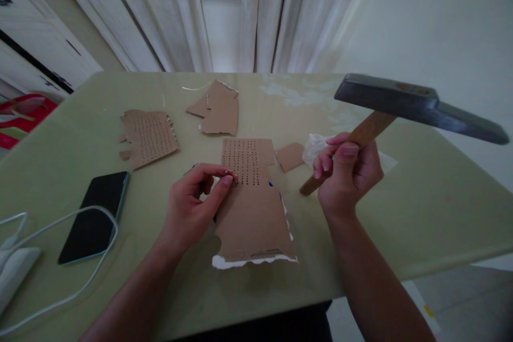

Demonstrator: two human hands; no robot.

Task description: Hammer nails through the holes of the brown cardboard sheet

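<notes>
Head view: the right hand [348, 173] is closed around the wooden handle of a hammer [417, 107], its head raised up and to the right. The left hand [196, 197] pinches something small (too small to identify) at the torn cardboard piece [252, 208], which lies flat between both hands, holes punched near the fingertips.

- Your left hand [196, 200] pinches at the left edge of the punched cardboard sheet [252, 208], which lies on the table [420, 214] right before you.
- Your right hand [347, 173] lifts the hammer [417, 107] to the right of that sheet.
- Behind it lie a torn cardboard piece [218, 109] and, further left, a second punched piece [149, 136].
- The phone [96, 216] lies at your left, with a cable [80, 256] looped over it.
</notes>
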